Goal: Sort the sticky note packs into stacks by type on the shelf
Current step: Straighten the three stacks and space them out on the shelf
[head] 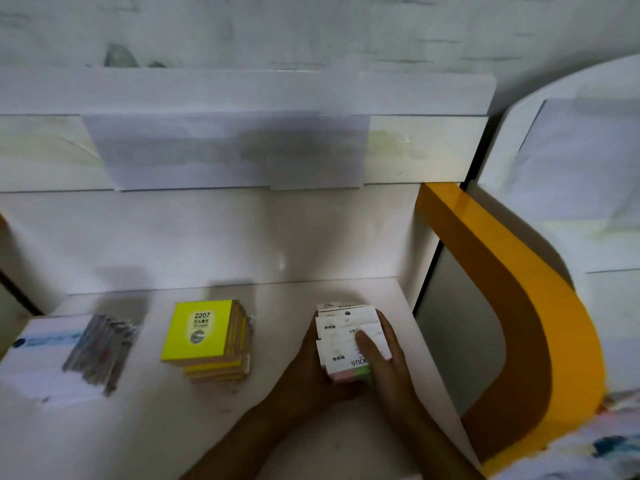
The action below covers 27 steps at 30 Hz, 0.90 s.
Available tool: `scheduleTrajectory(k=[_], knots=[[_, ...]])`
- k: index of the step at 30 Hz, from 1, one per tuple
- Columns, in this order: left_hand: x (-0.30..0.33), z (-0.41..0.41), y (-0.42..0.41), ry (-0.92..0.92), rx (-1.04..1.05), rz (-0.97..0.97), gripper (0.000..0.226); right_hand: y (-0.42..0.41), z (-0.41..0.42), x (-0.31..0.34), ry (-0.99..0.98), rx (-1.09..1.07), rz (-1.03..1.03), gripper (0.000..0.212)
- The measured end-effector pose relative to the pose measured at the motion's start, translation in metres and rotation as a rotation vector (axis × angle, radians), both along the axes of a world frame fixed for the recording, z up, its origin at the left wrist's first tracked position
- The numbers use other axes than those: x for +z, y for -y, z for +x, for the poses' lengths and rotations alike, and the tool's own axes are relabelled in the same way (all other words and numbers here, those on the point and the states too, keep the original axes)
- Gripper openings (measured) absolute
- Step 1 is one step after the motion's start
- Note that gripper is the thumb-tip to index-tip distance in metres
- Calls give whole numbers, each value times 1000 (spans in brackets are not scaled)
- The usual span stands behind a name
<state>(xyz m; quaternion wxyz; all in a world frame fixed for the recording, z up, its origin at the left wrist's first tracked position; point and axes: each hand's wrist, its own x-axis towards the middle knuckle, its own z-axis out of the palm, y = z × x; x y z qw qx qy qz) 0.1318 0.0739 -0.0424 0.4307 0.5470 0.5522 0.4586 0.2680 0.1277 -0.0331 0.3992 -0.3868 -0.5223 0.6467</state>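
Sticky note packs [349,337] with glossy white wrappers sat fanned in a stack at the right of the white shelf [311,427], long edges running left to right, pink and green paper showing at the near end — the left hand [311,362] cupped their left side while the right hand [388,355] gripped the right, thumb pressed on top. A squared stack of yellow note blocks [207,337] stood upright well to their left, and farther left lay blurred clear-wrapped packs [100,344].

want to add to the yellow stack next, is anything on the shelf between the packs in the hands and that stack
Nothing visible. Both the left hand and right hand grip the white-labelled packs at the right of the shelf, and the strip of shelf between them and the yellow stack is bare.
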Motion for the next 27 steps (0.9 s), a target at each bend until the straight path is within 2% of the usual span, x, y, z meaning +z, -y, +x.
scheduleTrajectory(k=[2,4,7,11,14,16,17,18,20,21,25,27], knots=[[9,2,2,-109,76,-96,131,0,1,7,-20,5,-1,40],[11,1,4,-171,99,-109,127,0,1,7,-19,12,-11,36],[8,4,8,-139,109,-78,102,1,0,0,24,8,-38,32],[6,4,6,-31,29,-5,90,0,-3,-3,60,2,-53,35],[3,0,3,86,27,45,96,-3,-7,6,88,-36,-85,45],[13,1,-3,160,141,-38,98,-9,-10,16,108,-44,-119,63],[21,0,-7,196,209,-102,91,-12,-11,21,91,-28,-158,74],[30,-2,-11,257,256,-176,77,-16,-10,26,83,-15,-186,76],[48,-10,-20,340,245,-365,50,-19,-7,39,128,22,-181,51],[55,-13,-23,344,221,-445,49,-19,-7,41,161,58,-179,41],[56,-18,-31,242,233,-542,57,-15,-11,37,329,68,-87,33],[52,-14,-31,264,245,-549,54,-14,-15,36,384,44,-47,38]])
